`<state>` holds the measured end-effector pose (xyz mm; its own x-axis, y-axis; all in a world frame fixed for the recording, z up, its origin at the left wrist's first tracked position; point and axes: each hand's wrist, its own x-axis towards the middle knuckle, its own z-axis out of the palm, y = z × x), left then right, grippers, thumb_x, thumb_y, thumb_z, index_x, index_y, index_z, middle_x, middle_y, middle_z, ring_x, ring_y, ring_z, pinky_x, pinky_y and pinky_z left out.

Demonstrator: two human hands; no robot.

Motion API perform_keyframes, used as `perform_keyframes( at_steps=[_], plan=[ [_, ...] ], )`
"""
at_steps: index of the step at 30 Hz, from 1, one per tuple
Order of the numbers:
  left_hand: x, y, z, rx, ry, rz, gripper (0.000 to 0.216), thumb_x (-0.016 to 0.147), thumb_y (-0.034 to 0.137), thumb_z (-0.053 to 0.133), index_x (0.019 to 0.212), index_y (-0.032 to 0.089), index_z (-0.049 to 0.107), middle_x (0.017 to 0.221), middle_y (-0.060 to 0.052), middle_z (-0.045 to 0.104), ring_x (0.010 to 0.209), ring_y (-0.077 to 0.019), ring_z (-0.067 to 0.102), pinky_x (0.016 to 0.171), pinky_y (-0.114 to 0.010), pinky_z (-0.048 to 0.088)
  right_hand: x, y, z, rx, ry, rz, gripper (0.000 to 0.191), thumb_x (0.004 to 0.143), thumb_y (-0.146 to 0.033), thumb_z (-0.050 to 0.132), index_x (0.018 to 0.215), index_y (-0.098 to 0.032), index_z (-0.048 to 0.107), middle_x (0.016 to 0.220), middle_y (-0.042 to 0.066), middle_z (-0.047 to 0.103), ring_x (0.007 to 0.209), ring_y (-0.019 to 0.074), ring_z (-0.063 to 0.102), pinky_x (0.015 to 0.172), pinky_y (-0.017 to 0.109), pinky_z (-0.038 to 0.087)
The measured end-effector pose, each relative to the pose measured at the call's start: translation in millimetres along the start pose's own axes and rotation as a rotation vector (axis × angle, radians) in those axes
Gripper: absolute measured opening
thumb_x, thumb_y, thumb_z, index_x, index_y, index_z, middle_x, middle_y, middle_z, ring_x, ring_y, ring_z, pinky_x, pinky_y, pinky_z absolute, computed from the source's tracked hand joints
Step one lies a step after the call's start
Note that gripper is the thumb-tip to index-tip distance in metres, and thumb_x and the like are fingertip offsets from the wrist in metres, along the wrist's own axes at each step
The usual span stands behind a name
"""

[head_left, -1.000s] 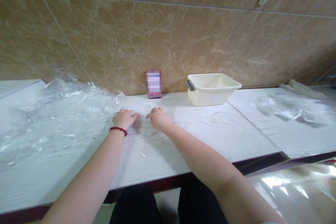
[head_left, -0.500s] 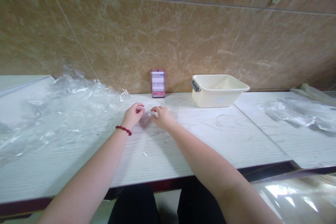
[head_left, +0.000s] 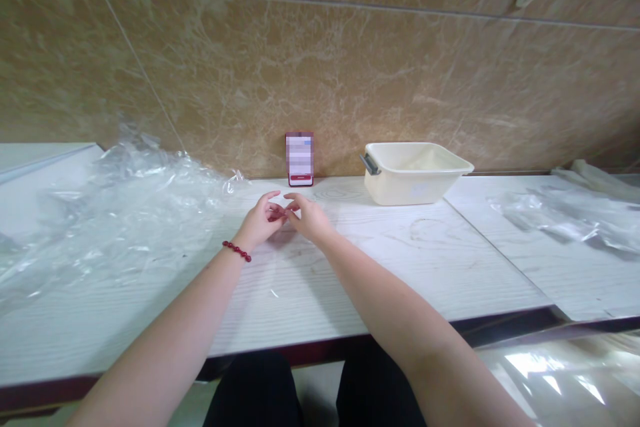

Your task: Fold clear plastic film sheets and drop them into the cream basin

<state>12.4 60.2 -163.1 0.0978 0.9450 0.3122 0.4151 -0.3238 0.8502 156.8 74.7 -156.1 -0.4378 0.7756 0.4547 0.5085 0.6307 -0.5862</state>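
My left hand (head_left: 260,220), with a red bead bracelet at the wrist, and my right hand (head_left: 310,217) meet fingertip to fingertip just above the white tabletop (head_left: 380,267). Both pinch at the same spot between them. What they hold is too small or too clear to make out. A large heap of crumpled clear plastic film (head_left: 110,207) lies just left of my left hand. A small red and white card (head_left: 299,159) leans on the wall right behind my hands.
A cream plastic tub (head_left: 415,172) with a grey handle stands at the back, right of the card. More clear film (head_left: 565,220) lies on the adjoining white board at the right. The brown marble wall closes the back. The table's front edge is near my lap.
My hands, first resting apart with curled fingers on the table, have lifted and come together until the fingertips touch in a pinch. The view has shifted slightly left.
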Motion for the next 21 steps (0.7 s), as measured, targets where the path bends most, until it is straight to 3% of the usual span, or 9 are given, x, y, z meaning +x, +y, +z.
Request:
perform_keyframes(
  at_steps=[8, 15, 21],
  plan=[
    [-2, -6, -20, 0.244, -0.107, 0.009, 0.040, 0.066, 0.041, 0.053, 0.097, 0.016, 0.047, 0.091, -0.006, 0.054, 0.086, -0.0166, 0.052, 0.071, -0.031, 0.044, 3, 9, -10, -0.236, -0.084, -0.032, 0.020, 0.074, -0.013, 0.043, 0.085, -0.018, 0.059, 0.085, 0.003, 0.059, 0.082, 0.0119, 0.050, 0.079, 0.023, 0.034],
    [-8, -9, -25, 0.405, -0.246, 0.096, 0.034, 0.064, 0.041, 0.054, 0.088, 0.016, 0.052, 0.081, -0.003, 0.055, 0.074, -0.0146, 0.052, 0.071, -0.029, 0.043, 0, 10, -19, -0.364, -0.188, 0.047, 0.020, 0.072, -0.012, 0.044, 0.080, -0.020, 0.061, 0.091, 0.004, 0.056, 0.090, 0.0147, 0.046, 0.079, 0.027, 0.033],
    [-2, -16, -29, 0.613, -0.231, 0.204, 0.031, 0.071, 0.039, 0.047, 0.090, 0.019, 0.061, 0.090, -0.005, 0.056, 0.088, -0.0166, 0.050, 0.083, -0.030, 0.037, -5, 14, -28, -0.446, -0.224, 0.146, 0.018, 0.070, -0.016, 0.047, 0.075, -0.024, 0.062, 0.094, 0.003, 0.053, 0.089, 0.0172, 0.044, 0.074, 0.028, 0.034]
  ],
)
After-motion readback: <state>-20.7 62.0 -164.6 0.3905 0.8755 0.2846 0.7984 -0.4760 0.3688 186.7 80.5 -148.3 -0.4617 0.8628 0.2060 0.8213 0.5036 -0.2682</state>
